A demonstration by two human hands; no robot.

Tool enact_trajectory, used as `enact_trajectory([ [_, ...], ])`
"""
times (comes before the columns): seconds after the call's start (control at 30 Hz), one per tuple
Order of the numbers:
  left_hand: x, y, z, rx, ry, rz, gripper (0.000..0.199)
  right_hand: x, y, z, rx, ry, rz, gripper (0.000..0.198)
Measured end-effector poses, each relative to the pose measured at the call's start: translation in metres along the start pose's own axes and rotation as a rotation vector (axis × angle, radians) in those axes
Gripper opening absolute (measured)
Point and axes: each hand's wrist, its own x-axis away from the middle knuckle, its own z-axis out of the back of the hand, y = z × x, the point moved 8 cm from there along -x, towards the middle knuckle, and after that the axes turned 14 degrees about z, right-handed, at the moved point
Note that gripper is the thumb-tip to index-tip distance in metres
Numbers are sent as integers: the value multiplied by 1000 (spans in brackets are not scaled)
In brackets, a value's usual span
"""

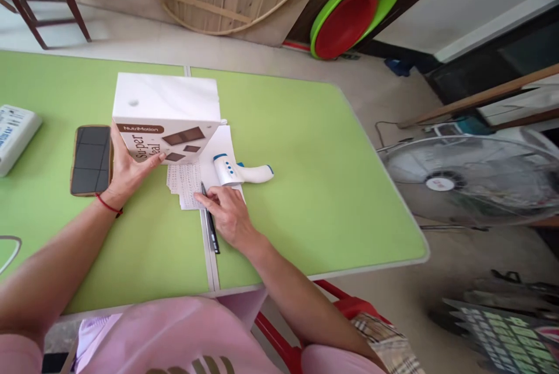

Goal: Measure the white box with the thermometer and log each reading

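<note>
A white box (168, 132) with brown "NutriMotion" print stands on the green table, partly over some papers. My left hand (126, 167) grips its left side, the thumb across the front and the other fingers largely hidden behind. My right hand (227, 214) rests on the papers, index finger stretched out across a black pen (212, 228) and the other fingers partly bent. Small handwriting covers the sheet (186, 184) beneath the box. A white and blue infrared thermometer (251, 173) lies just beyond my right hand. Left of the box lies a dark phone (91, 158) in a brown case.
The green table (314, 187) has a seam running through its middle. A white box-like item (17, 135) sits at the far left, with a white cable (11, 251) nearer me. Beyond the right edge stands a fan (463, 182); a red stool (349, 304) is below.
</note>
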Motion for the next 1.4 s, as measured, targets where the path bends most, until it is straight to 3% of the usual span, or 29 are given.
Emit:
enact_trajectory([
  [0.1,-3,-12,5,117,74,87,70,-5,-7,10,8,6,49,42],
  [0.17,-3,-18,4,128,53,132,61,-11,-8,24,32,6,71,43],
  [0.3,-2,-21,6,145,34,135,53,-24,19,47,172,-112,-14,45],
  [0.47,0,-22,8,117,54,100,47,-13,76,27,222,-383,-198,59],
  [0.57,0,-21,5,129,39,94,58,-1,93,14,154,-407,-255,61],
  [0.73,3,-9,6,45,107,19,63,0,97,23,-8,-283,-322,48],
  [0.9,12,5,9,71,215,-17,62,-19,57,45,-546,187,-261,36],
  [1.0,15,4,7,95,224,59,58,-26,29,38,-852,339,-290,14],
  [1.2,13,-5,1,2,162,198,65,-27,16,5,-1077,324,-548,16],
  [1.4,10,-6,2,-82,149,166,64,-32,13,-6,-1145,275,-647,18],
])
